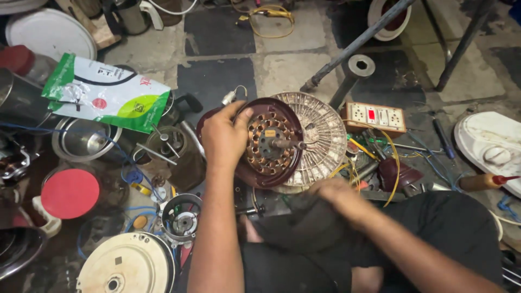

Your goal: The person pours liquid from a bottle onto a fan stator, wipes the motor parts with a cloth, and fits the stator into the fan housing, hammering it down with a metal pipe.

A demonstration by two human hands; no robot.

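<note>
Hands, two of them, work over one maroon fan motor housing (268, 144) that stands tilted on the cluttered floor, its ring of copper windings and single centre shaft facing the person. Behind the housing and touching it leans one pale ribbed rotor disc (320, 135). Right of the housing lies one white switchboard (375, 116) with yellow wire trailing from it. Left of the housing sit one green-and-white plastic bag (106, 93) and one red round lid (69, 193). The left hand (223, 135) has its fingers curled over the housing's upper left rim, thumb up along the edge, gripping it. The right hand (339, 196), below the housing, is blurred against dark cloth; whether its fingers are closed, I cannot tell.
</note>
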